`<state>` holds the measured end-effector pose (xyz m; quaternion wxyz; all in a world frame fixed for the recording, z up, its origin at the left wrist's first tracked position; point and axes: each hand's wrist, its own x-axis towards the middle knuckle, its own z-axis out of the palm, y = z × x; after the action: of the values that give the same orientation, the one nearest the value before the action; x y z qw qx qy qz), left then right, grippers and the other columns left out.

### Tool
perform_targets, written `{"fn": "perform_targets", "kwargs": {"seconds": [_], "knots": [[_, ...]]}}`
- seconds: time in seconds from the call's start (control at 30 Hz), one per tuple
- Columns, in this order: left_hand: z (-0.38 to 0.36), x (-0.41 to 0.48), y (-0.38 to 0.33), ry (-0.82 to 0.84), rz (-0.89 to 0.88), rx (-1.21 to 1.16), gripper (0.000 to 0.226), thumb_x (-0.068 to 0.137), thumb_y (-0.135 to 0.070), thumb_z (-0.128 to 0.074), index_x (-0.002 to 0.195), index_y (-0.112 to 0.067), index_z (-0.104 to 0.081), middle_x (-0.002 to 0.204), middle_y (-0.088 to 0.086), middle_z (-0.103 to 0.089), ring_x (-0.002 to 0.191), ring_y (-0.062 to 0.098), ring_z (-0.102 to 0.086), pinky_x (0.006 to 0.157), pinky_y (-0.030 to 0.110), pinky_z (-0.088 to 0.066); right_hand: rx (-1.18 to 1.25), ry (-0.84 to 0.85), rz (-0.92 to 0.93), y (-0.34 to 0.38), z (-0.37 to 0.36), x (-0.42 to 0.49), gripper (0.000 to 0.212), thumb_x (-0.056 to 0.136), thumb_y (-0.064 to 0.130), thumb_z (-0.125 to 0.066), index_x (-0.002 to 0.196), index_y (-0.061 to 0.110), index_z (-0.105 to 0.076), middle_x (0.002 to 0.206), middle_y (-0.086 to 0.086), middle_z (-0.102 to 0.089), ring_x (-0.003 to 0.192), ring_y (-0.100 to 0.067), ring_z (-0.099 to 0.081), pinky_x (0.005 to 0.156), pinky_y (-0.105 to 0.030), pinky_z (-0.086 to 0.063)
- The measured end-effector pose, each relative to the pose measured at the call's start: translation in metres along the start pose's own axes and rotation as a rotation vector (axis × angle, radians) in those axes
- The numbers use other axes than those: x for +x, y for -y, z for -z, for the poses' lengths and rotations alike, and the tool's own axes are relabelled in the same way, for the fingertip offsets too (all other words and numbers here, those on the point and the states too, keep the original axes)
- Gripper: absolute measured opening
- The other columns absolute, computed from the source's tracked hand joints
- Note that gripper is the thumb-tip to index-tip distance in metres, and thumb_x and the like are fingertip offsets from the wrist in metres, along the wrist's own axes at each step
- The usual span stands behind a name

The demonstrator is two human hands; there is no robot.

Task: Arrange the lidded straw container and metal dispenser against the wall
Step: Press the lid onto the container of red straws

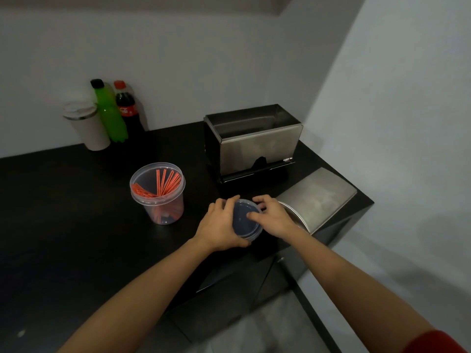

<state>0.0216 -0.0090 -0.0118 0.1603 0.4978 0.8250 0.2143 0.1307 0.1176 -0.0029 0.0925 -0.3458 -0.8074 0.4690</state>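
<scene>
Head view: left hand (219, 222) and right hand (274, 216) both grip the clear lid (246, 222) on the black counter (76, 212), in front of the metal dispenser (252, 141); straw container (158, 192) stands uncovered left of the dispenser; metal cover (318, 197) lies right of the lid

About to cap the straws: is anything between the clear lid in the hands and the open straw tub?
Nothing visible. The clear round plastic lid is held by left hand and right hand; bare black countertop separates it from the clear straw tub.
</scene>
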Motion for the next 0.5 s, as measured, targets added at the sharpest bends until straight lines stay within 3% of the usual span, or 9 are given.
{"fn": "perform_targets", "kwargs": {"seconds": [0.1,0.23,0.33,0.5], "knots": [[0.004,-0.002,-0.005,-0.052,-0.006,-0.020,0.115,0.051,-0.052,-0.080,0.144,-0.029,-0.016,0.137,0.006,-0.034,0.124,0.025,-0.033,0.093,0.034,-0.038,0.095,-0.038,-0.015,0.005,0.002,0.001,0.056,0.077,0.016,-0.069,0.127,0.017,-0.044,0.112,-0.005,-0.053,0.097,-0.017,-0.057,0.070,-0.023,-0.049],[0.012,-0.004,-0.009,-0.121,-0.016,-0.062,0.114,0.051,-0.052,-0.080,0.143,-0.029,-0.017,0.136,0.005,-0.033,0.124,0.024,-0.032,0.092,0.032,-0.035,0.251,0.013,-0.046,0.010,0.008,0.004,0.055,0.080,0.010,-0.067,0.129,0.017,-0.043,0.109,-0.002,-0.057,0.098,-0.020,-0.060,0.083,-0.036,-0.053],[0.019,-0.004,-0.011,-0.157,-0.023,-0.088,0.112,0.051,-0.053,-0.079,0.142,-0.031,-0.018,0.136,0.004,-0.032,0.123,0.024,-0.032,0.091,0.031,-0.034,0.395,0.083,-0.018,0.017,0.013,0.005,0.048,0.083,0.008,-0.063,0.127,0.015,-0.047,0.106,-0.010,-0.063,0.089,-0.020,-0.064,0.080,-0.035,-0.054],[0.035,-0.009,-0.015,-0.250,-0.003,-0.132,0.111,0.052,-0.054,-0.079,0.142,-0.030,-0.020,0.138,0.002,-0.032,0.124,0.022,-0.032,0.093,0.030,-0.031,0.516,0.050,0.033,0.038,0.013,0.006,0.041,0.083,0.005,-0.061,0.122,0.014,-0.052,0.096,-0.009,-0.067,0.079,-0.017,-0.065,0.083,-0.037,-0.054]]}}
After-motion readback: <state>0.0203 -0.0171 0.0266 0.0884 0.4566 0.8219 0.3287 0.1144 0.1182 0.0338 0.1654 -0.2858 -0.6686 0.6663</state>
